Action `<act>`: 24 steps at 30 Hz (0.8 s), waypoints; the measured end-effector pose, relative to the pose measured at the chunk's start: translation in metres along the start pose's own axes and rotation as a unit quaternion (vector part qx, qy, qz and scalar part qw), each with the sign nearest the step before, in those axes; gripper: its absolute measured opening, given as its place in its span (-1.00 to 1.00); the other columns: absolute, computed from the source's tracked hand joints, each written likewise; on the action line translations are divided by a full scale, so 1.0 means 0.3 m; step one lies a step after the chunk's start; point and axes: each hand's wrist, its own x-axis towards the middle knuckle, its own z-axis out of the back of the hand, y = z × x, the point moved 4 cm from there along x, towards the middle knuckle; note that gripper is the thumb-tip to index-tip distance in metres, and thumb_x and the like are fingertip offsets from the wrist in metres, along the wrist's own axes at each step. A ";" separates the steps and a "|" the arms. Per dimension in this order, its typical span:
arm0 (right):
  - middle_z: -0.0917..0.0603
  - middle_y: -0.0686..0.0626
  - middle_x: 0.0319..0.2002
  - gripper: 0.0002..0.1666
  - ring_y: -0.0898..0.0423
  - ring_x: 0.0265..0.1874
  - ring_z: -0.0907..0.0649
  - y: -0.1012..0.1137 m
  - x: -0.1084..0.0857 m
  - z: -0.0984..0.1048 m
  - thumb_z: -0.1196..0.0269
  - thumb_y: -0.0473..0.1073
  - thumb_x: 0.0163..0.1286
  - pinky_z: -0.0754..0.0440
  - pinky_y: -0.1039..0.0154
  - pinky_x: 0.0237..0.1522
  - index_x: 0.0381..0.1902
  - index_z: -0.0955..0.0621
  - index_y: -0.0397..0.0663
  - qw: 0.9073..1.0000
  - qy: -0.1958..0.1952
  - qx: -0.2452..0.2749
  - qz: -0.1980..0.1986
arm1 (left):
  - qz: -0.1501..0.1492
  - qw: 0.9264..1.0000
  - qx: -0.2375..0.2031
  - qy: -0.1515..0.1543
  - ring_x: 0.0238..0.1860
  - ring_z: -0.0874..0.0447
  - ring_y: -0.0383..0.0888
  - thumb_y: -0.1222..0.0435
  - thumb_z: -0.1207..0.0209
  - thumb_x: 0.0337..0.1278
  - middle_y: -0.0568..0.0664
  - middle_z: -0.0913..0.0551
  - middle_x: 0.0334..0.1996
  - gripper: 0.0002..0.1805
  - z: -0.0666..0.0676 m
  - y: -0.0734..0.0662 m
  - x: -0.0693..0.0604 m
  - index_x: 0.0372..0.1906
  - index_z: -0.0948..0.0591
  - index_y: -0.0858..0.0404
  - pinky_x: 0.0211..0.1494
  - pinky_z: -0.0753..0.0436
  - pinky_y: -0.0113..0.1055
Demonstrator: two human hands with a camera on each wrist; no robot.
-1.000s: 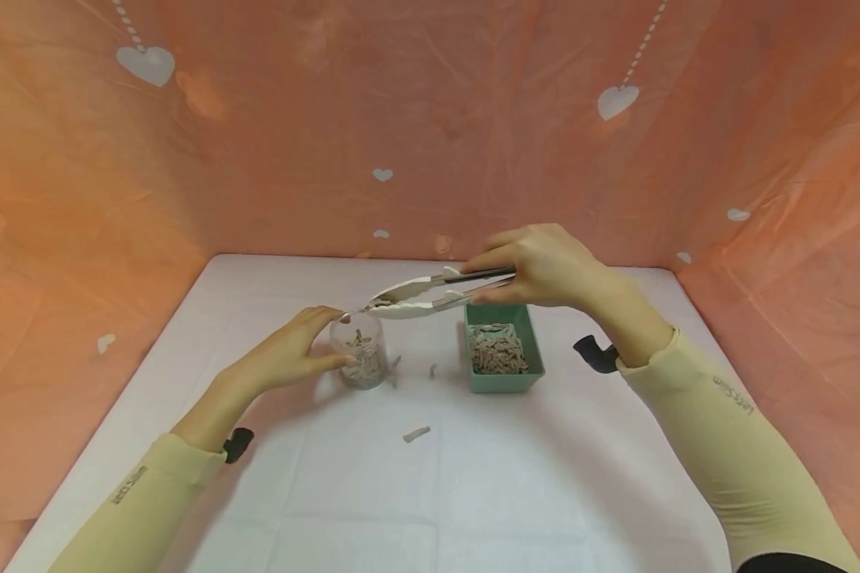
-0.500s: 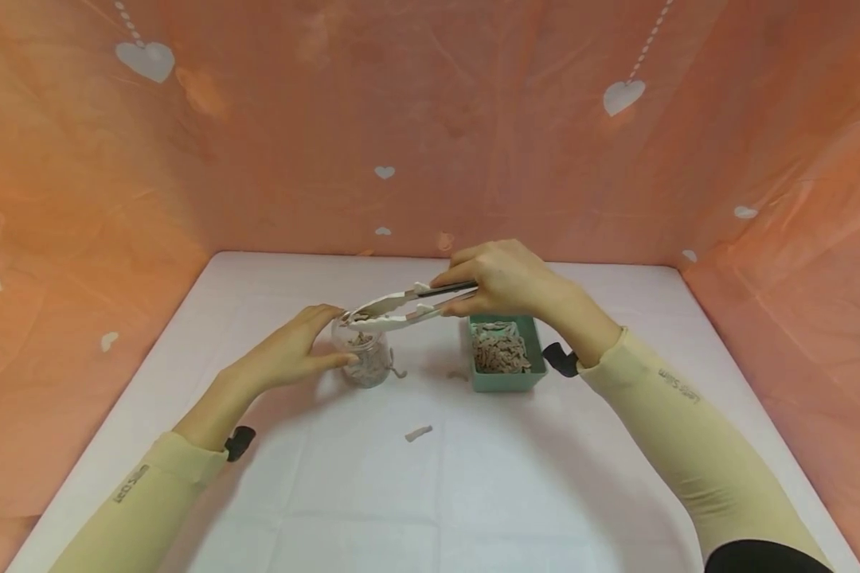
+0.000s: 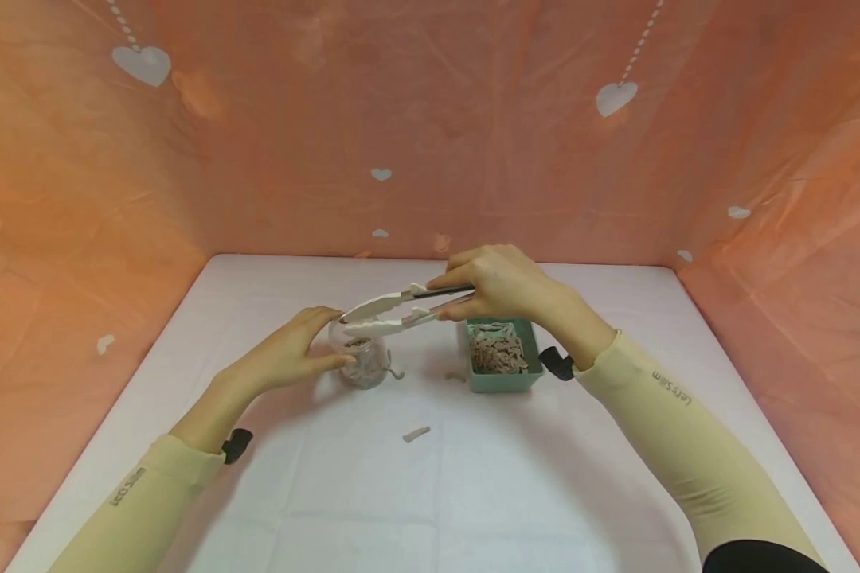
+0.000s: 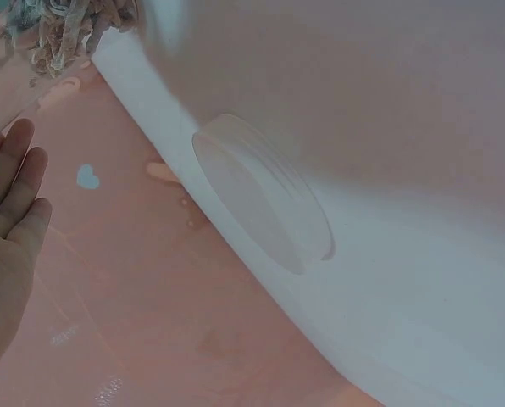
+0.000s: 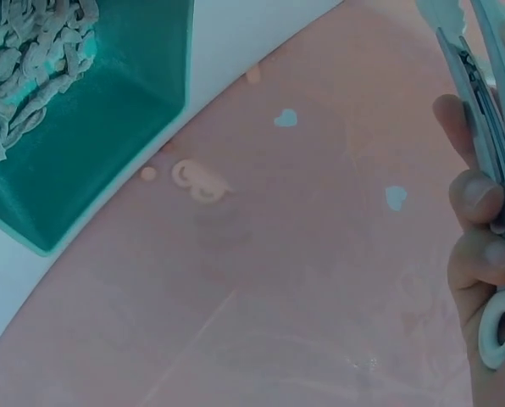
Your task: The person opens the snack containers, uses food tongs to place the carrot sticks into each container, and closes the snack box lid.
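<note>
My left hand grips a clear jar from its left side, fingers near the rim and thumb on the front. Greyish-brown strips show through the jar wall and, in the left wrist view, the strips fill the top left corner. In my right hand are metal tongs with white scalloped heads. Their tips are over the jar's mouth, a little apart; whether any strips lie between them is unclear. Below and right of that hand stands a green box partly filled with strips.
Loose strips lie on the white table: one in front, a curled one beside the jar, a blurry one left of the box. In the left wrist view a round clear lid rests near the table edge. Orange sheeting surrounds the table.
My right hand has moved left and slightly down, bringing the tongs over the jar. Strips seen between the tong heads earlier no longer show clearly. My left hand stays on the jar.
</note>
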 end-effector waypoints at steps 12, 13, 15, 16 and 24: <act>-0.76 0.04 -0.21 -0.49 0.12 -0.43 -0.65 -0.029 -0.135 0.020 -0.61 0.00 0.13 -0.54 0.18 -0.43 0.05 -0.81 0.04 0.992 -0.112 0.064 -0.010 | -0.006 1.000 0.004 -0.005 0.44 -0.36 0.29 -0.02 -0.40 0.27 0.32 -0.49 0.34 -0.20 0.000 0.004 0.003 0.40 -0.43 0.42 0.51 -0.33 0.25; -0.76 0.04 -0.21 -0.49 0.14 -0.45 -0.63 -0.034 -0.156 0.024 -0.62 -0.01 0.11 -0.52 0.21 -0.44 0.05 -0.81 0.03 0.990 -0.123 0.068 -0.011 | -0.007 1.000 0.004 -0.005 0.44 -0.36 0.29 -0.01 -0.40 0.27 0.32 -0.49 0.35 -0.20 0.000 0.004 0.003 0.40 -0.44 0.42 0.51 -0.33 0.24; -0.77 0.04 -0.20 -0.46 0.19 -0.48 -0.62 -0.047 -0.199 0.031 -0.65 -0.05 0.06 -0.52 0.26 -0.46 0.05 -0.81 0.02 0.987 -0.145 0.071 -0.014 | -0.004 1.000 0.006 -0.005 0.44 -0.36 0.28 -0.02 -0.40 0.26 0.32 -0.49 0.35 -0.19 0.000 0.006 0.003 0.40 -0.44 0.41 0.51 -0.33 0.24; -0.77 0.04 -0.19 -0.44 0.22 -0.48 -0.61 -0.053 -0.222 0.036 -0.66 -0.07 0.04 -0.52 0.29 -0.47 0.05 -0.81 0.01 0.986 -0.153 0.071 -0.016 | -0.005 1.000 0.006 -0.005 0.44 -0.36 0.29 -0.01 -0.40 0.26 0.32 -0.49 0.35 -0.20 0.001 0.006 0.003 0.40 -0.44 0.41 0.50 -0.33 0.25; -0.77 0.12 -0.24 -0.39 0.35 -0.54 -0.50 -0.130 -0.407 0.045 -0.69 -0.16 -0.07 -0.42 0.42 -0.49 0.03 -0.82 -0.01 0.983 -0.162 0.046 -0.078 | 0.010 1.000 0.006 0.005 0.46 -0.32 0.29 -0.02 -0.39 0.26 0.32 -0.45 0.39 -0.19 0.013 0.012 -0.013 0.42 -0.43 0.38 0.51 -0.31 0.27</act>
